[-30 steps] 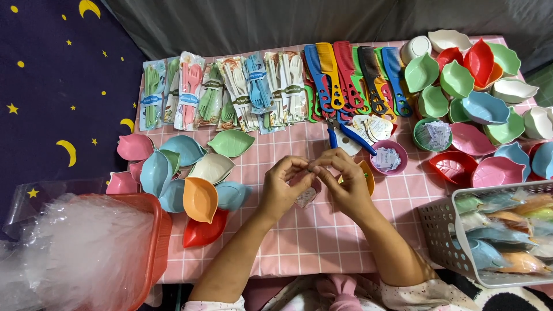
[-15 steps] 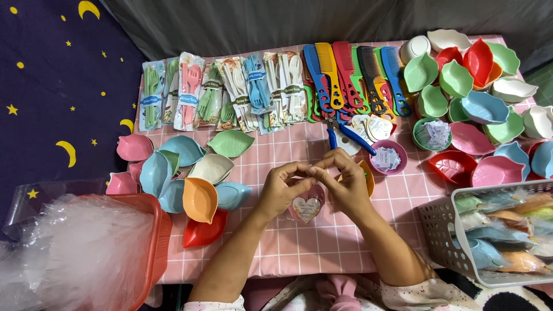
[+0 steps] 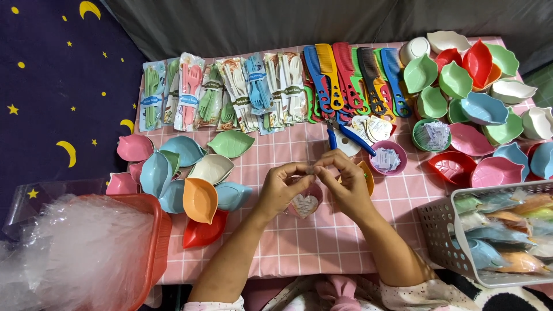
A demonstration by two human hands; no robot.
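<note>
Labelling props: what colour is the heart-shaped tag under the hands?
White heart tag with a pinkish border, seen in the head view.

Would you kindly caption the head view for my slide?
Both hands pinch a small heart tag over a pink checked cloth crowded with leaf dishes and combs.

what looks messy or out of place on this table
Little stands out. The combs and cutlery packs lie in neat rows. The leaf dishes at left are heaped on each other, some tipped on edge, and blue-handled pliers lie askew. Both hands, left and right, pinch a heart tag.
</note>
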